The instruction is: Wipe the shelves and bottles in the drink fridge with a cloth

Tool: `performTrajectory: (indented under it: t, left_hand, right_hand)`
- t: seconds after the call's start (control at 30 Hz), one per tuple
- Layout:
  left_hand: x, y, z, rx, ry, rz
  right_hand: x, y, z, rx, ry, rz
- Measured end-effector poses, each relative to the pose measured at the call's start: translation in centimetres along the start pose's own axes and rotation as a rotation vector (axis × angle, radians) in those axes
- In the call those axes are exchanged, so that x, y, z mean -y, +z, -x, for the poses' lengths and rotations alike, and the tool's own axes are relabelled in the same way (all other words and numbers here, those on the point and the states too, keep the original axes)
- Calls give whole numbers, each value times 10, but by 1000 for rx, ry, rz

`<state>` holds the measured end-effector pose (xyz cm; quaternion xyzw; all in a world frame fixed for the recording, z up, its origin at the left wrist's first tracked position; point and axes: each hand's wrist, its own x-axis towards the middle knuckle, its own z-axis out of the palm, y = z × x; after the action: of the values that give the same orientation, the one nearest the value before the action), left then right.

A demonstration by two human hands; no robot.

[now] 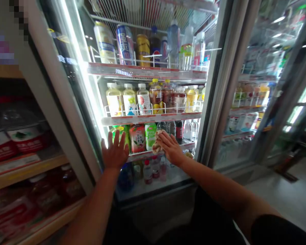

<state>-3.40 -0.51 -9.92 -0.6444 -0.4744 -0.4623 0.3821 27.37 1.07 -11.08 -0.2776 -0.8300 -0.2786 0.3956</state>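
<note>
My left hand (114, 153) is spread flat against the glass door (172, 185) of a lit drinks fridge, with nothing in it. To its right, my right hand (171, 148) presses a crumpled, pale brownish cloth (157, 145) to the same glass. Part of the cloth is hidden under the fingers. Behind the glass, level with my hands, stand a red drink carton (138, 139) and a green and white carton (150, 134). A green package (122, 131) is partly covered by my left fingers.
Above are shelves of bottles (143, 100) and tall cans (124, 44). Small pink bottles (147, 172) stand at the bottom. A metal door frame (220, 78) borders another fridge door on the right. Wooden shelves (28, 168) with red-labelled goods stand close on the left.
</note>
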Motion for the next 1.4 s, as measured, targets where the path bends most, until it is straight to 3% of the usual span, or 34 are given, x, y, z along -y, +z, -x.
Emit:
performTrajectory:
  t: [0.2, 0.37, 0.6, 0.83, 1.0, 1.2, 1.4]
  left_hand:
    - [3, -3, 7, 66, 18, 11]
    - [3, -6, 8, 67, -7, 18]
    - [4, -6, 9, 32, 16, -30]
    - [5, -6, 8, 64, -10, -4]
    - [6, -4, 10, 32, 28, -44]
    - [7, -4, 11, 35, 24, -42]
    - [8, -2, 11, 24, 31, -27]
  right_hand:
    - [-8, -16, -3, 107, -114, -10]
    - [-8, -23, -28, 50, -105, -5]
    - [1, -18, -28, 75, -190, -25]
    - [-2, -24, -56, -100, 9, -27]
    - [7, -22, -73, 61, -143, -68]
    - [28, -24, -101, 36, -75, -74]
    - [38, -27, -114, 172, -250, -70]
